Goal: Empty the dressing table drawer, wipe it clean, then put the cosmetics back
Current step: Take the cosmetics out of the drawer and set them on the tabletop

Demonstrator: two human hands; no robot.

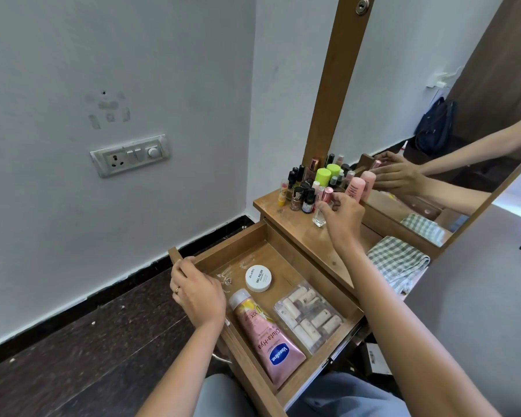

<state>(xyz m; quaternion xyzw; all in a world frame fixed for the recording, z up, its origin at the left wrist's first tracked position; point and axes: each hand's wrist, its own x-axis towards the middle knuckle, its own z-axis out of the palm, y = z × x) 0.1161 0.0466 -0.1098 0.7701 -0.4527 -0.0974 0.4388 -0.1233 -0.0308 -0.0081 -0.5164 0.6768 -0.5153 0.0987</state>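
The wooden drawer (283, 260) is pulled out over my lap. Inside it lie a pink Vaseline tube (265, 338), a white round nail-polish-remover jar (258, 278) and a clear plastic box of small bottles (310, 314). My left hand (197, 293) rests on the drawer's left front rim, a ring on one finger. On the table top (301, 233) my right hand (342, 219) pinches a small clear glass bottle with a pink cap (321, 216), which stands beside a cluster of nail polishes and bottles (310, 185).
A green checked cloth (396, 263) lies on the table top to the right. The mirror (433, 115) stands behind the bottles and reflects my hand. A tall pink bottle (355, 188) stands against it. A wall socket (130, 155) is on the left, dark floor below.
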